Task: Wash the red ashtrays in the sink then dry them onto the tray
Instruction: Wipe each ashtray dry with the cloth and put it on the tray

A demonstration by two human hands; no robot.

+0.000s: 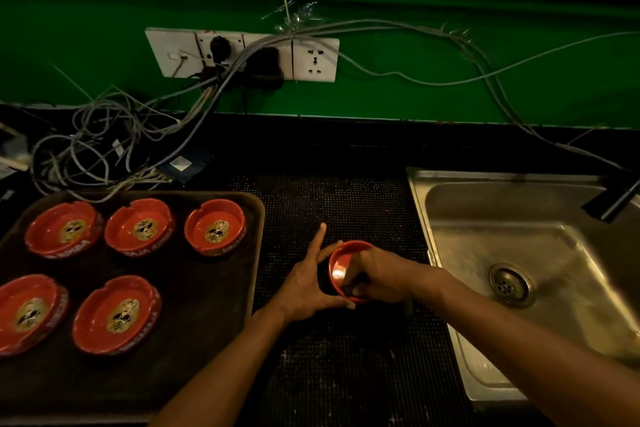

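Black mat (339, 204), red ashtray (341, 265) cradled by left hand (304, 284) straight fingers, right hand (379, 276) fingers curled inside

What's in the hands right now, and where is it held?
A round red ashtray, tilted over the black mat: the left hand steadies its outer wall, and the right hand reaches inside its bowl.

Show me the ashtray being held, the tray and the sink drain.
held ashtray (337, 270), head view, on its red inner wall left of the right hand.
tray (214, 305), head view, on its bare dark floor.
sink drain (510, 283), head view, on the metal strainer.
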